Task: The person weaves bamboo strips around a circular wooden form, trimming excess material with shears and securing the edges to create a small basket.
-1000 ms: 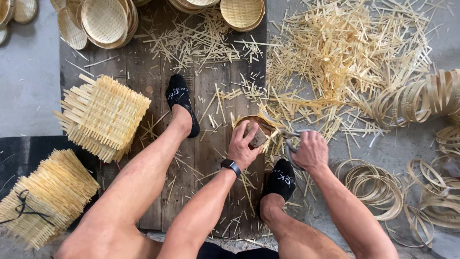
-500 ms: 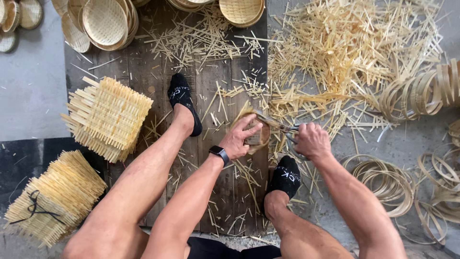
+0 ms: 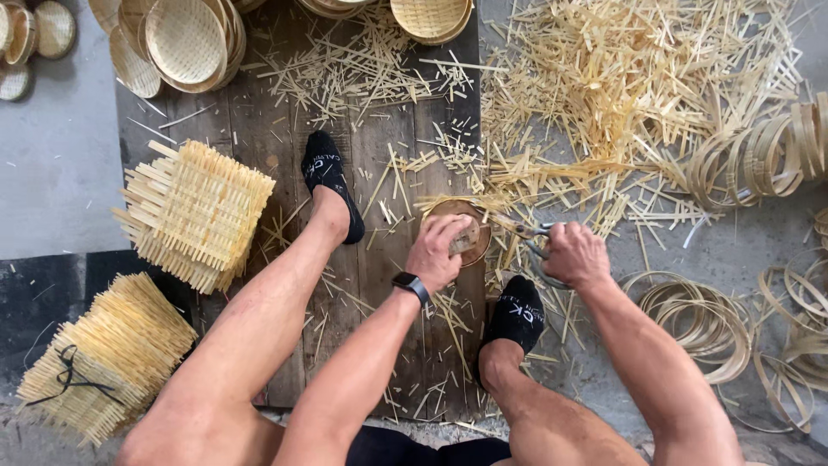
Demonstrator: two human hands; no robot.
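Note:
My left hand presses down on a small round woven bamboo basket that rests on the dark wooden board; a black watch sits on that wrist. My right hand grips a pair of scissors whose blades point left at the basket's rim. My two feet in black socks rest on either side of the basket, the left one on the board and the right one at the board's edge.
Stacks of square woven bamboo mats lie to the left, another bundle lower left. Finished round baskets sit at the top. Cut bamboo strips litter the right side, with coiled bamboo hoops nearby.
Both hands and the basket have shifted slightly up the board, and the scissors now sit at the basket's right rim.

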